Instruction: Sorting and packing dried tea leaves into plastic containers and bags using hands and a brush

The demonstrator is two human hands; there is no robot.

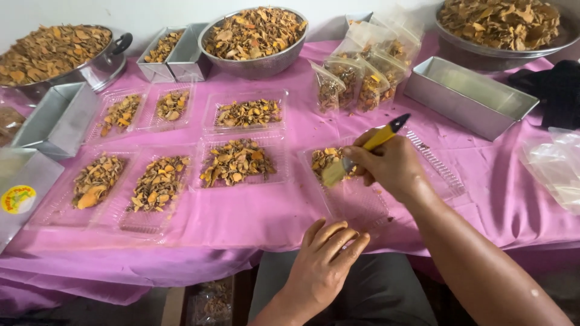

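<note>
Fingers (368,158) closing round yellow scoop (377,140), I'm tipping slices into clear tray (356,202) near worktop's front edge; left hand (323,262) loosely open, empty.

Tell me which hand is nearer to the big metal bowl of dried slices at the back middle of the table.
Right. The right hand, holding a yellow-handled tool, is over the table, in front of the bowl and to its right. The left hand rests at the table's near edge, farther away.

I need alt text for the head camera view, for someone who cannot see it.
A person's right hand holds a yellow-handled brush over a clear plastic tray partly filled with dried orange-brown chips, while the left hand rests at the edge of the pink-covered table. Filled trays, metal bowls and small bags lie beyond.
</note>
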